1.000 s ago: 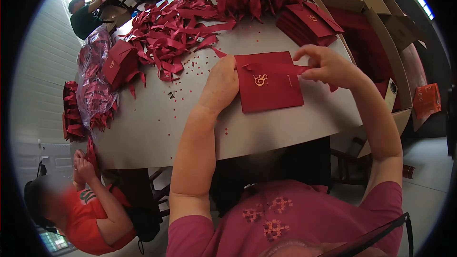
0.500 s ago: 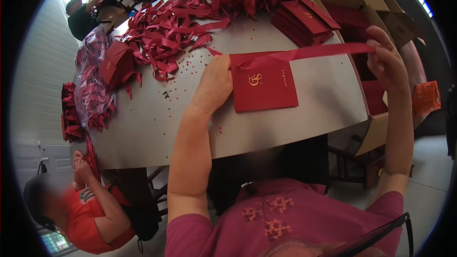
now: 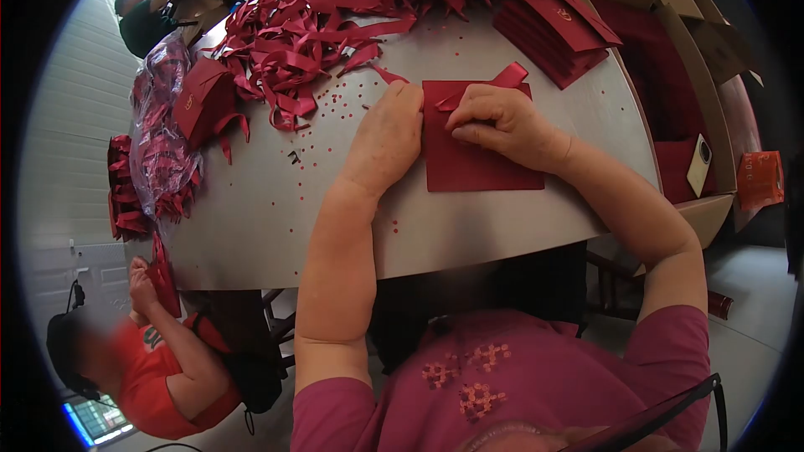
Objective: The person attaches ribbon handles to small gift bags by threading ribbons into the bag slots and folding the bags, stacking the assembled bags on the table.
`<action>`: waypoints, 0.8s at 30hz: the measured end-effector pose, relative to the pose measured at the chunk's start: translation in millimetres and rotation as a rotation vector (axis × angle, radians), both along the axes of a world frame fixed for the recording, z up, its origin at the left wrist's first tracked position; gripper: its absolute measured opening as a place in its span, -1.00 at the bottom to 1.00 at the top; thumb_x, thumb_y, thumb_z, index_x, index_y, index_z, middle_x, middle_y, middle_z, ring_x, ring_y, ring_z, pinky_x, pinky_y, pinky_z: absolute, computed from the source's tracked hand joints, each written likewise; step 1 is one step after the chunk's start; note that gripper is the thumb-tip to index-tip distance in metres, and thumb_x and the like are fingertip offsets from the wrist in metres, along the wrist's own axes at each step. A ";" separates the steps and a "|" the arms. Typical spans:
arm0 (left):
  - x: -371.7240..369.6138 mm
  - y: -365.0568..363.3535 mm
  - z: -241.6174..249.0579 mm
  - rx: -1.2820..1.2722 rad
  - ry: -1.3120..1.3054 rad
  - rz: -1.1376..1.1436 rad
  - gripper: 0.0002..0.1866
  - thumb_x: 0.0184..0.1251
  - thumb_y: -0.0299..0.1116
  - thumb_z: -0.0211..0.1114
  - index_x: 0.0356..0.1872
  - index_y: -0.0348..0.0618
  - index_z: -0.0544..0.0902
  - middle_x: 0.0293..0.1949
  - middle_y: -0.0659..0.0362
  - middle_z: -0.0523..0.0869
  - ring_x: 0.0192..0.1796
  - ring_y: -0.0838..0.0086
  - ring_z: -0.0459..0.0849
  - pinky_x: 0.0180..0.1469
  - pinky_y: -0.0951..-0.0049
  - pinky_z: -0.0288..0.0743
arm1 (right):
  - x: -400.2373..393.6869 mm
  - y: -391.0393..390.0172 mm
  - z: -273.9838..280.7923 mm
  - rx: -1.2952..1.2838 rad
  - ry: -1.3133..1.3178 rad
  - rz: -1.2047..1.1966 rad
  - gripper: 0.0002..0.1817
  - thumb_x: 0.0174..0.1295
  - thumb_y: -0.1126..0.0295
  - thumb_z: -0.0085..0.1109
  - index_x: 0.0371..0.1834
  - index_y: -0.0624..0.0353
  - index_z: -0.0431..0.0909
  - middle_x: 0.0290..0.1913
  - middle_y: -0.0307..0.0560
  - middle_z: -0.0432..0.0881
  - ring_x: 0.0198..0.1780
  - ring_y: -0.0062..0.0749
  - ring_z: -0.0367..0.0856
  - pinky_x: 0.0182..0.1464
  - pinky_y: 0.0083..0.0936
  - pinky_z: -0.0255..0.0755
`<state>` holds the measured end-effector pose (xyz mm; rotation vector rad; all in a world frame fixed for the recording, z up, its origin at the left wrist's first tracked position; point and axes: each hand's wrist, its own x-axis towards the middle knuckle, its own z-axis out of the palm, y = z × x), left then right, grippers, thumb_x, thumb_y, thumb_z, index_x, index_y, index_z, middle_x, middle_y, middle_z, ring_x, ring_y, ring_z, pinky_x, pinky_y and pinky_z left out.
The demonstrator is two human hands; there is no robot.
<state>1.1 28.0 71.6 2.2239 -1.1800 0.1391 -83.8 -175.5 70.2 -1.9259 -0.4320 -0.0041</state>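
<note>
A flat dark red paper bag (image 3: 486, 169) lies on the table in front of me. At its left edge my left hand (image 3: 390, 132) is closed, with red ribbon coming out beyond its fingertips; the fingers themselves are mostly hidden. My right hand (image 3: 502, 121) is over the upper part of the bag, finger and thumb pinched on a red ribbon (image 3: 512, 75) that loops up behind the knuckles. A short stretch of that ribbon shows between the two hands. The hand covers the part of the bag where print could be.
Loose red ribbons (image 3: 293, 42) are heaped at the back left. Stacked red bags (image 3: 557, 29) stand at the back right, beside a cardboard box (image 3: 712, 109) with a phone (image 3: 698, 166) in it. Red scraps dot the table (image 3: 243, 243). A person in red (image 3: 180, 368) works at the left.
My right hand has come in from the far right, where it held the ribbon stretched out, down onto the bag. The bag's gold print is now covered. My left hand stays at the bag's edge.
</note>
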 end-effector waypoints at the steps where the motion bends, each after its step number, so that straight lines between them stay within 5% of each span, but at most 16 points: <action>1: 1.6 2.2 1.7 0.019 -0.009 -0.015 -0.89 0.24 -0.57 0.13 -0.22 -0.28 0.46 -0.20 -0.10 0.54 -0.15 -0.09 0.54 -0.11 0.05 0.46 | 2.2 0.0 -5.4 -0.036 -0.183 -0.025 -0.86 0.28 0.58 0.22 -0.12 0.24 0.63 -0.27 -0.25 0.56 -0.32 -0.62 0.59 -0.24 -0.69 0.52; 2: 5.1 6.3 2.7 0.020 -0.009 -0.018 -0.89 0.24 -0.57 0.13 -0.22 -0.28 0.46 -0.20 -0.10 0.54 -0.15 -0.09 0.54 -0.11 0.05 0.46 | 2.8 -1.1 -9.0 -0.073 -0.367 -0.053 -0.86 0.27 0.58 0.23 -0.12 0.25 0.63 -0.27 -0.24 0.56 -0.32 -0.64 0.59 -0.24 -0.69 0.52; 6: 8.8 15.6 11.8 0.160 0.006 0.152 -0.89 0.21 -0.59 0.15 -0.24 -0.29 0.51 -0.22 -0.08 0.57 -0.15 -0.05 0.58 -0.12 0.06 0.47 | -2.2 -0.1 2.9 0.140 -0.209 -0.029 -0.87 0.29 0.58 0.22 -0.12 0.25 0.63 -0.30 -0.24 0.61 -0.33 -0.64 0.60 -0.27 -0.70 0.51; 8: 5.4 12.5 14.4 -0.075 -0.068 0.215 -0.90 0.24 -0.53 0.18 -0.25 -0.30 0.57 -0.25 -0.08 0.62 -0.15 -0.02 0.61 -0.14 0.08 0.47 | -6.0 -1.9 18.1 0.385 0.283 -0.129 -0.89 0.30 0.57 0.22 -0.13 0.25 0.62 -0.33 -0.23 0.66 -0.34 -0.63 0.63 -0.30 -0.70 0.52; 11: -15.5 14.9 35.5 0.061 0.074 0.446 -0.85 0.28 -0.42 0.22 -0.30 -0.33 0.63 -0.37 -0.06 0.67 -0.24 -0.04 0.64 -0.20 0.14 0.50 | -6.9 -4.7 19.8 0.408 0.272 -0.132 -0.87 0.31 0.56 0.22 -0.11 0.24 0.62 -0.33 -0.21 0.69 -0.36 -0.65 0.63 -0.33 -0.73 0.51; 12: -26.4 15.2 46.4 0.146 0.292 0.460 -0.75 0.31 -0.30 0.27 -0.38 -0.34 0.66 -0.53 -0.05 0.66 -0.43 0.03 0.63 -0.26 0.19 0.51 | -6.3 -5.7 16.4 0.420 0.266 -0.134 -0.87 0.31 0.56 0.22 -0.11 0.24 0.62 -0.33 -0.21 0.69 -0.36 -0.65 0.63 -0.33 -0.73 0.51; 16: -59.5 10.6 48.0 0.224 0.596 0.382 -0.71 0.27 -0.25 0.32 -0.40 -0.35 0.67 -0.59 0.02 0.65 -0.53 0.23 0.61 -0.35 0.27 0.49 | -5.1 -3.4 3.1 0.393 0.142 -0.040 -0.84 0.24 0.62 0.24 -0.13 0.26 0.63 -0.32 -0.22 0.68 -0.37 -0.68 0.63 -0.34 -0.72 0.53; 19: -68.2 10.3 41.2 0.012 0.646 0.364 -0.80 0.16 -0.38 0.42 -0.39 -0.35 0.67 -0.57 0.16 0.65 -0.53 0.56 0.55 -0.44 0.46 0.42 | -8.0 -0.8 5.6 0.238 0.038 0.003 -0.83 0.20 0.65 0.25 -0.16 0.27 0.64 -0.32 -0.23 0.67 -0.37 -0.68 0.62 -0.32 -0.71 0.54; 24: -73.9 5.1 42.4 -0.175 0.747 0.435 -0.85 0.14 -0.46 0.42 -0.36 -0.34 0.67 -0.53 0.21 0.65 -0.54 0.61 0.50 -0.49 0.55 0.33 | -9.8 -1.1 9.0 0.207 0.064 -0.007 -0.82 0.18 0.65 0.26 -0.15 0.28 0.65 -0.33 -0.22 0.64 -0.40 -0.67 0.61 -0.30 -0.70 0.53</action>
